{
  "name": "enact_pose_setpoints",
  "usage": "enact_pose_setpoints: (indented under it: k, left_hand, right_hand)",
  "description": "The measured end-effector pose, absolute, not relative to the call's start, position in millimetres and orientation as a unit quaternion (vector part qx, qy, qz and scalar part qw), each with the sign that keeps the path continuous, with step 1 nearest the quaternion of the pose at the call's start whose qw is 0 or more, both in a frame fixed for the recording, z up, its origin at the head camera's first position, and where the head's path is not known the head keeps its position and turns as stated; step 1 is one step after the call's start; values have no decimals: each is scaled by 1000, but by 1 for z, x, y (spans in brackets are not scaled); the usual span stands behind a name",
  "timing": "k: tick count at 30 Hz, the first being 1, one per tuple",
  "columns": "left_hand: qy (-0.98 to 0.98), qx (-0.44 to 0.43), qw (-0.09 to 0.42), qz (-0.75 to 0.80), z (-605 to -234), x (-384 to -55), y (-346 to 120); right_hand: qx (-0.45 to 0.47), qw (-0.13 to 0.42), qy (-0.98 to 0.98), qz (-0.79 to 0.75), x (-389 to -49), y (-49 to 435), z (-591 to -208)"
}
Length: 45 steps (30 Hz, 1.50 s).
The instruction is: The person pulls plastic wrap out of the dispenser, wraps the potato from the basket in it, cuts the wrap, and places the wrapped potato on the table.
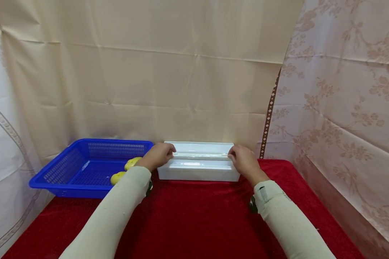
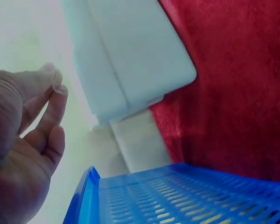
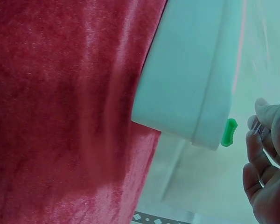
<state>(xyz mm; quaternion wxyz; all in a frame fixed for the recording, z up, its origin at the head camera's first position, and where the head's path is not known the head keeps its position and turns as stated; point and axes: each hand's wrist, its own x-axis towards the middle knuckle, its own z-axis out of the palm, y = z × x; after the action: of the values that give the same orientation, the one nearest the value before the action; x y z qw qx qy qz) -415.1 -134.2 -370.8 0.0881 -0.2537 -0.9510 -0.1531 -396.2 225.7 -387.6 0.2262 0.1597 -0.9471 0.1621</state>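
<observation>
A long white box [image 1: 199, 174] stands on the red cloth with its lid [image 1: 199, 146] raised at the back. It looks like a cling film dispenser. My left hand [image 1: 159, 155] is at its left end, thumb and fingertips pinched together above the rim. At the right end my right hand [image 1: 244, 162] pinches the edge of a thin clear film [image 3: 256, 126]. Faint shiny film spans between both hands in the head view. In the left wrist view the left hand [image 2: 32, 121] has thumb against index finger. A small green piece [image 3: 229, 132] sits at the box's end near the right hand.
A blue plastic basket [image 1: 61, 191] stands left of the box, close to the left forearm. Two yellow rounded fruits [image 1: 118, 177] lie in it, partly hidden by that arm. Red cloth [image 1: 194, 219] covers the table; a beige curtain [image 1: 181, 72] hangs behind.
</observation>
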Motion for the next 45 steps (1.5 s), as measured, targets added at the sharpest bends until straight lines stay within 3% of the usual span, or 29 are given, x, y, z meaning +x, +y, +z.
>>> enact_pose_setpoints:
  k: [7, 12, 24, 45]
  left_hand:
    - [-941, -289, 61, -167, -364, -415, -140]
    - [-936, -306, 78, -153, -360, -413, -139]
    - [-943, -242, 54, -223, -351, -410, -137]
    - [-960, -188, 142, -154, -333, -394, -136]
  right_hand:
    - [174, 237, -941, 169, -395, 226, -381]
    - [195, 240, -935, 176, -394, 228, -375]
    - [210, 249, -930, 171, -390, 236, -364]
    - [181, 267, -941, 107, -381, 242, -343]
